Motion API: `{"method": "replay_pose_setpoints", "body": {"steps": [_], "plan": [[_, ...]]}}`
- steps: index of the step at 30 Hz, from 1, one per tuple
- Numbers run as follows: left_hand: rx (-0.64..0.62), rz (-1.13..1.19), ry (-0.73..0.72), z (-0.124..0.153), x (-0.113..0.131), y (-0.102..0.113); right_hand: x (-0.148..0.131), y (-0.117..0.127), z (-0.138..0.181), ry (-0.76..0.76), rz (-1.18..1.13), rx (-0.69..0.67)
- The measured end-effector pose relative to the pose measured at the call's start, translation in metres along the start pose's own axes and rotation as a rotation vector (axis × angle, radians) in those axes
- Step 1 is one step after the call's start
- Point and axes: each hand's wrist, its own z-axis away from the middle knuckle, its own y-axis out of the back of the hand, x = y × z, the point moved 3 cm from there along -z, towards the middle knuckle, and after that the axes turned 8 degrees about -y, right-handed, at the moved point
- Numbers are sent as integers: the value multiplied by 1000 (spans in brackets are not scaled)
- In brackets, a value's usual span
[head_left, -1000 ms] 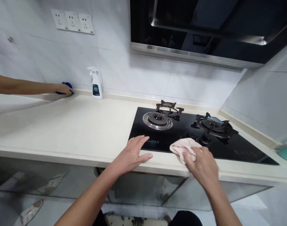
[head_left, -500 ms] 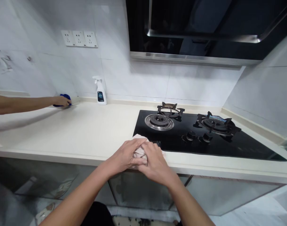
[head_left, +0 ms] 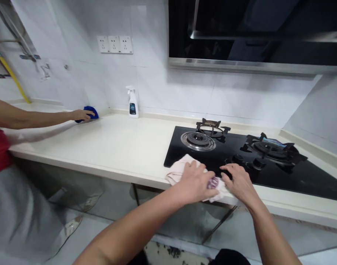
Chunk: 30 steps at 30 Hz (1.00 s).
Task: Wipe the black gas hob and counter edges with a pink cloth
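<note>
The left hand clenches a pink cloth at the glass hob's edge; the open right hand, sliding, could bump a knob

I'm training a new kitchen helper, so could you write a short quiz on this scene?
1. True or false: the white spray bottle stands on the black glass gas hob.
2. What colour is the cloth under the co-worker's hand? A red, B blue, C white.
3. What is the person's left hand resting on?

Key: 1 false; 2 B; 3 the pale pink cloth.
</note>
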Motion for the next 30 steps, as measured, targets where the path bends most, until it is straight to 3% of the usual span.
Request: {"method": "replay_pose_setpoints", "body": {"steps": [4, 9, 16, 25, 30], "plan": [[21, 19, 20, -25, 24, -18, 16, -3, -4, -60, -126, 7], [57, 29, 70, -21, 15, -17, 28, -2, -4, -60, -99, -39], [123, -2, 215, 40, -46, 11, 29, -4, -1, -54, -75, -67], [-123, -102, 529, 117, -131, 66, 30, -4, 1, -72, -67, -54], [-122, -163, 682, 154, -176, 89, 36, -6, 1, -38, -55, -59]]}}
